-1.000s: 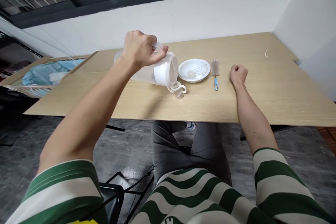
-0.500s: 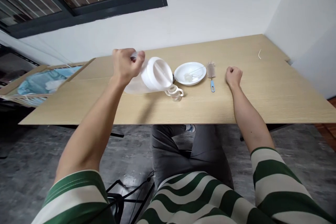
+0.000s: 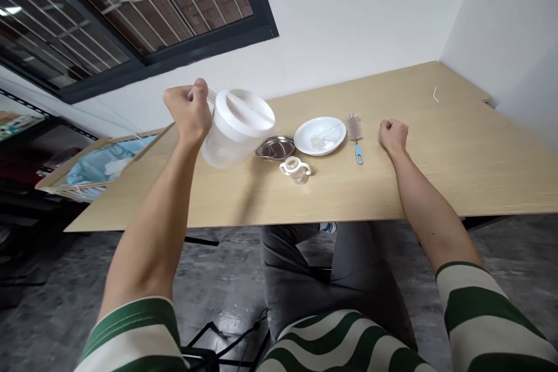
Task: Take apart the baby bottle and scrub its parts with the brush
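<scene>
My left hand [image 3: 190,110] grips the handle of a translucent white pitcher [image 3: 235,131] with a white lid. The pitcher is tilted a little to the right, held over the left part of the table. Right of it and nearer to me, a baby bottle [image 3: 296,170] with two cream handles stands upright with no cap on its mouth. My right hand [image 3: 394,135] rests on the table as a closed fist, and nothing shows in it. Between the hands lies a bottle brush [image 3: 356,136] with a blue handle, just right of a white bowl [image 3: 300,145] that holds small clear pieces.
A shiny metal tray [image 3: 275,147] sits behind the bottle, partly behind the pitcher. A thin white strip [image 3: 435,93] lies at the table's far right. Off the left end stands a basket [image 3: 81,190] lined with blue cloth. The wooden table [image 3: 471,168] meets the wall at the back.
The pitcher has tipped back from a steep tilt above the bottle to nearly upright and moved left, uncovering the metal tray. My right fist stays in place; the camera view has shifted slightly.
</scene>
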`<state>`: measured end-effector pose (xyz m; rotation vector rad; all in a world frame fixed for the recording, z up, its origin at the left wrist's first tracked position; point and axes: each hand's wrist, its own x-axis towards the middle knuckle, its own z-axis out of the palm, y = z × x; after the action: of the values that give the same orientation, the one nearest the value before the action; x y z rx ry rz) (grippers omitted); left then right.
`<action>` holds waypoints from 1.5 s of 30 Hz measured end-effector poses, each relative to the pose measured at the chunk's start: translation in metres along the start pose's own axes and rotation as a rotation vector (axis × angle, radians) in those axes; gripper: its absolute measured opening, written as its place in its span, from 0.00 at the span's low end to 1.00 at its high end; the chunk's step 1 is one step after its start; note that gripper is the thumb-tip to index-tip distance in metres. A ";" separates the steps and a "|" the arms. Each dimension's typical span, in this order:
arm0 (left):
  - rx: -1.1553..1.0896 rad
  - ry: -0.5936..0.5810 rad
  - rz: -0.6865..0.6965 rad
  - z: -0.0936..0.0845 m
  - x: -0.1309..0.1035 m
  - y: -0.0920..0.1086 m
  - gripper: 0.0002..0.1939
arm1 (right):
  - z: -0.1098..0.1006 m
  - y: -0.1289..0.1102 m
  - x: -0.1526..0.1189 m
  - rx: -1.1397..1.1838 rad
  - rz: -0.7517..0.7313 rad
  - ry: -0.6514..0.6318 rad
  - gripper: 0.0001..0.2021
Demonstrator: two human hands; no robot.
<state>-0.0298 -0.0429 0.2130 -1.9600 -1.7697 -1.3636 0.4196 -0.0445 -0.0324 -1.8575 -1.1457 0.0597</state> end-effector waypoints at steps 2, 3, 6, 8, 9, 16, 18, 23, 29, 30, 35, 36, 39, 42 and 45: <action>0.106 -0.022 0.095 0.007 0.008 0.012 0.31 | 0.001 0.000 0.000 -0.009 -0.004 -0.003 0.17; 0.167 -0.042 0.140 0.012 0.011 0.018 0.32 | 0.002 0.000 0.000 -0.015 -0.008 -0.006 0.17; 0.315 -0.147 0.248 0.036 0.012 0.037 0.30 | 0.002 0.000 -0.001 -0.042 -0.014 -0.018 0.17; 0.370 -0.184 0.303 0.058 0.009 0.049 0.27 | 0.002 -0.001 -0.001 -0.056 -0.016 -0.027 0.17; 0.386 -0.200 0.327 0.070 0.006 0.054 0.25 | 0.002 -0.001 -0.001 -0.060 -0.019 -0.030 0.17; 0.280 -0.379 0.479 0.139 -0.010 0.104 0.22 | 0.003 0.000 0.000 -0.079 -0.053 -0.024 0.16; 0.251 -0.386 0.482 0.151 -0.010 0.117 0.23 | 0.003 0.000 0.000 -0.084 -0.064 -0.029 0.17; 0.256 -0.388 0.482 0.155 0.001 0.124 0.24 | 0.003 -0.001 -0.002 -0.094 -0.061 -0.045 0.18; 0.365 -0.379 0.378 0.124 0.006 0.083 0.23 | 0.005 -0.001 -0.001 -0.085 -0.057 -0.049 0.17; 0.370 -0.369 0.370 0.119 0.005 0.077 0.22 | 0.005 0.000 -0.001 -0.082 -0.056 -0.047 0.17; 0.316 -0.350 0.374 0.115 -0.007 0.072 0.19 | 0.005 0.001 -0.001 -0.077 -0.037 -0.036 0.17; 0.296 -0.351 0.383 0.118 -0.009 0.076 0.18 | 0.005 0.001 -0.001 -0.076 -0.034 -0.036 0.17; 0.257 -0.369 0.409 0.132 -0.011 0.093 0.20 | 0.005 0.000 -0.001 -0.077 -0.036 -0.045 0.17; 0.236 -0.393 0.422 0.148 -0.009 0.111 0.22 | 0.004 -0.001 -0.001 -0.091 -0.049 -0.065 0.17; 0.241 -0.431 0.419 0.157 -0.002 0.120 0.25 | 0.005 -0.001 -0.001 -0.104 -0.058 -0.087 0.17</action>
<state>0.1518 0.0249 0.1740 -2.4215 -1.4538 -0.6023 0.4161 -0.0419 -0.0348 -1.9278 -1.2837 0.0494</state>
